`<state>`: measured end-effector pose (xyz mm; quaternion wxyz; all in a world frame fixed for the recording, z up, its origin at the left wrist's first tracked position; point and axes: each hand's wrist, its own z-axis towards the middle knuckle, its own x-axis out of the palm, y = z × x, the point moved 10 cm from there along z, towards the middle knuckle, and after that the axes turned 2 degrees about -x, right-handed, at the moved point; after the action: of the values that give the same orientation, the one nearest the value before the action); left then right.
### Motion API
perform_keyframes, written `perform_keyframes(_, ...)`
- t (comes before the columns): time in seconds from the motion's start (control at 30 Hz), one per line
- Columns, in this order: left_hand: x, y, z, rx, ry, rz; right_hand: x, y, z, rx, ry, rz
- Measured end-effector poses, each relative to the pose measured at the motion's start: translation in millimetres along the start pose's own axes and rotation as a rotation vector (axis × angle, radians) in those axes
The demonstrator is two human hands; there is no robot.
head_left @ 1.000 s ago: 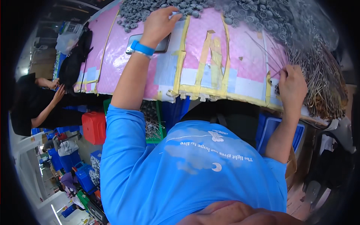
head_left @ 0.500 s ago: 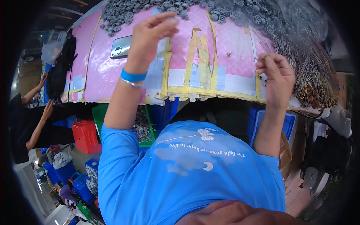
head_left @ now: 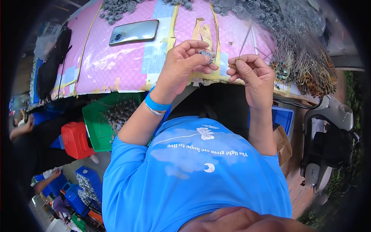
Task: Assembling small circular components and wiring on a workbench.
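Note:
Between the thumb and fingers of my left hand (head_left: 189, 61) is a small round grey plastic part (head_left: 207, 55), held above the near edge of the pink table top. A short gap to its right, my right hand (head_left: 253, 73) pinches the lower end of a thin metal wire (head_left: 244, 40), which stands up from my fingers. The wire's brownish end points toward the grey part and is apart from it. Many similar wires lie in a bundle (head_left: 303, 71) on the right of the table. Grey round parts (head_left: 247, 13) are heaped along the far side.
A phone (head_left: 134, 32) lies on the pink table (head_left: 108, 65). Below its edge stand a green bin (head_left: 94, 120) with wired grey parts, a red container (head_left: 76, 140) and a blue bin (head_left: 284, 118). Another person's arm (head_left: 21, 129) shows at far left. A scooter (head_left: 328, 112) stands at right.
My left hand has come down and right from the far heap with a grey part. My right hand has moved left with a wire, so both hands are close together.

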<state>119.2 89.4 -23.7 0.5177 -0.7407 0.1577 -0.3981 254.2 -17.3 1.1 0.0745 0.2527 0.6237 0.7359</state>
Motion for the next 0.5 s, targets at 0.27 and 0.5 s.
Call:
perform_keyframes(0.27,11,-18,-18,0.098,0.001,0.117,19,7,-16,-0.034,0.011,-0.049)
perform_keyframes(0.5,14,-27,-33,0.184,-0.024,0.141,26,4,-24,-0.020,0.004,-0.123)
